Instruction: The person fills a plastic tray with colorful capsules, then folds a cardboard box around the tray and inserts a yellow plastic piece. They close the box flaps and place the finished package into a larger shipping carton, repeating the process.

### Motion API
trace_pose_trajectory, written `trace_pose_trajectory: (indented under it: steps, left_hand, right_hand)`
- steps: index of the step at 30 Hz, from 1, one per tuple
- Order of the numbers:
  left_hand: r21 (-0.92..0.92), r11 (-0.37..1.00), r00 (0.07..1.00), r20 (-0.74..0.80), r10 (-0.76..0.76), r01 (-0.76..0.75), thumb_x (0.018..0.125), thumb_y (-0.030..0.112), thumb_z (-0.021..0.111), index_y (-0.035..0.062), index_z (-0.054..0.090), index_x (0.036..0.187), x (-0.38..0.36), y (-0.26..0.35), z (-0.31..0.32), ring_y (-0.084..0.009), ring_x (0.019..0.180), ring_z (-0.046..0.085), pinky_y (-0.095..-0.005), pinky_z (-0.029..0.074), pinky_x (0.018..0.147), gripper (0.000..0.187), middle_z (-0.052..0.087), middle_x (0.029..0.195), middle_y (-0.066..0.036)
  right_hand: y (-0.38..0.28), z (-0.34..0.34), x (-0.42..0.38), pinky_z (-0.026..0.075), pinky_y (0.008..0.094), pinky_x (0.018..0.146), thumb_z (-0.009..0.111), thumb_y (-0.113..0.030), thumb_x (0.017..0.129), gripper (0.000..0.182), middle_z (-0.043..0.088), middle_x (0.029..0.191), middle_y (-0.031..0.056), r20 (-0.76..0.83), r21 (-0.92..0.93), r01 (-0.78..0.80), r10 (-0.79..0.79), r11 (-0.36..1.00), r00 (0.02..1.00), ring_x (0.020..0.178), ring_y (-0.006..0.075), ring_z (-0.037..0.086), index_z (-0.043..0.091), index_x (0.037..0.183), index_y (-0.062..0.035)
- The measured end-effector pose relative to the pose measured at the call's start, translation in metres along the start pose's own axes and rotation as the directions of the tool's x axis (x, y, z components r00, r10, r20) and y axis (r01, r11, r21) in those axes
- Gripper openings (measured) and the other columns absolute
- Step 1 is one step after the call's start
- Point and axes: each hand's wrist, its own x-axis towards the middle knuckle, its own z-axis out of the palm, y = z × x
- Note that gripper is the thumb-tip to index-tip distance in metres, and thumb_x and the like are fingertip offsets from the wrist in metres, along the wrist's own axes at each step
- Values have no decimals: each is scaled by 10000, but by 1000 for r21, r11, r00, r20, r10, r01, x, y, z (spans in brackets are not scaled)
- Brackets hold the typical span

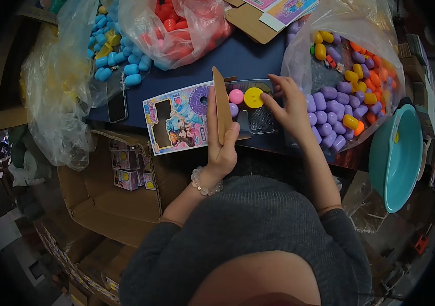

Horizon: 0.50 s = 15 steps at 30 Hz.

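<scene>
Now left hand (pixel 221 145) grips the cardboard flap's (pixel 221 104) edge; right hand (pixel 289 107), fingers spread, presses the yellow capsule (pixel 253 97).

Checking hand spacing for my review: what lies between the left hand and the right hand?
In the head view, a clear tray with a pink capsule and yellow capsule lies between the left hand and right hand.
</scene>
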Motion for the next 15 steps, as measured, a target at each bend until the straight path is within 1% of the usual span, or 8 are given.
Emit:
trace_pose_trajectory:
  steps: [2,5,7,11,12,13,14,15]
  left_hand:
    - [-11,1000,1000,26,0,0,923,38,421,14,26,1543,2,3,2,-261,1469,173,-378,144,1185,736,131,1591,-168]
    - [-22,1000,995,97,13,-11,929,50,425,0,30,1540,3,1,6,-270,1482,131,-381,125,1188,729,100,1600,-177]
    - [54,996,977,207,55,-68,933,67,445,-18,40,1535,4,0,11,-287,1494,74,-381,103,1189,731,48,1611,-189]
    - [19,999,970,242,30,-36,933,50,438,-23,34,1534,4,-7,21,-288,1497,51,-385,83,1190,728,32,1613,-195]
    - [55,997,951,307,33,-52,873,109,547,-8,102,1529,4,-3,18,-314,1489,93,-396,113,1186,801,78,1604,-205]
    - [90,993,928,371,31,-70,812,167,656,7,170,1524,6,2,14,-339,1480,135,-408,143,1183,877,125,1595,-215]
    - [126,988,901,432,25,-88,752,226,765,21,237,1519,6,9,9,-365,1472,176,-419,173,1179,953,171,1586,-226]
    - [386,894,884,467,21,-226,599,268,862,70,392,1467,7,24,-3,-392,1440,262,-453,231,1160,1006,254,1555,-236]
  right_hand:
    - [-4,-2,4,540,332,733,739,-194,827,481,627,1028,164,61,14,-128,127,992,990,930,227,669,558,1217,22]
    - [-7,5,9,525,255,566,743,-207,843,463,646,883,105,273,310,-436,360,845,892,726,137,665,543,1176,45]
    - [-13,23,10,476,219,501,717,-201,874,384,576,817,13,492,588,-649,424,482,761,599,92,566,529,1145,-4]
    - [-2,60,14,557,268,615,691,-225,900,320,648,872,72,627,677,-697,312,235,714,737,137,655,533,1076,-9]
    - [-26,49,18,569,318,750,602,-279,958,317,649,1037,111,633,542,-790,479,286,608,904,179,660,546,1161,-42]
    - [-6,57,6,553,347,815,547,-315,983,360,624,1121,122,687,727,-677,147,-115,712,973,206,640,534,1222,-48]
    - [28,72,-10,538,376,881,493,-351,1007,408,599,1205,134,545,652,-530,-152,-542,825,1043,232,620,522,1284,-53]
    - [59,90,-12,481,432,989,410,-425,1020,519,542,1324,144,402,639,-530,-346,-557,848,1167,277,564,462,1389,-63]
